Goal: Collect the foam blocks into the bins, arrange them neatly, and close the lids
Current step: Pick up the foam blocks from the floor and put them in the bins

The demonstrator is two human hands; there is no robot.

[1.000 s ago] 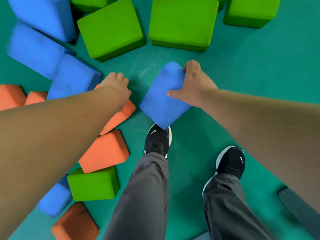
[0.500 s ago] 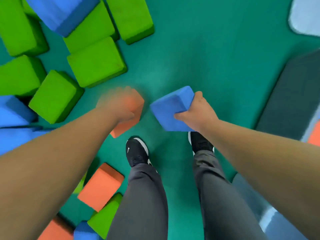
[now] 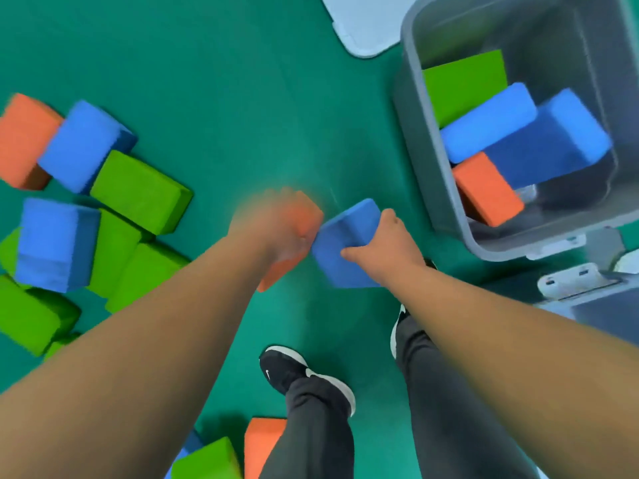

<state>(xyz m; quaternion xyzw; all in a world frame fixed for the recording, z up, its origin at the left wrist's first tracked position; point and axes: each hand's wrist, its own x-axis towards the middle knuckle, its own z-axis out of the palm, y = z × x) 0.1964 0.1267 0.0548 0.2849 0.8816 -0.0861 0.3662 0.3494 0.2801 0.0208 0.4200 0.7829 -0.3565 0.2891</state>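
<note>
Right hand grips blue block; left hand grips orange block.

Grey bin, teal floor

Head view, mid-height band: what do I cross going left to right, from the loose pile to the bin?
Pile's green block → left hand gripping an orange block → right hand gripping a blue block → grey bin → orange block inside it.
</note>
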